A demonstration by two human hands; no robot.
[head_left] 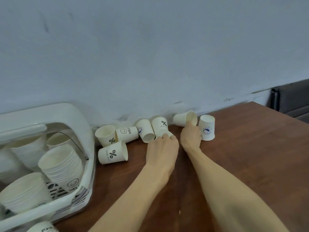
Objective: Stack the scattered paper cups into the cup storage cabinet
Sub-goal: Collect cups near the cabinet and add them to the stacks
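Wooden table (242,156) holds scattered cups (112,154) around both hands (163,146).

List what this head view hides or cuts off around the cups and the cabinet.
- Cup under the left hand: fingers cover it; its print is hidden.
- Right hand fingertips: inside the tipped cup; grip unclear.
- Cup storage cabinet: cut by the left and bottom edges; stack count unknown.
- Cup at the bottom edge: mostly out of frame.
- Blue logo cup: lettering too small to read.
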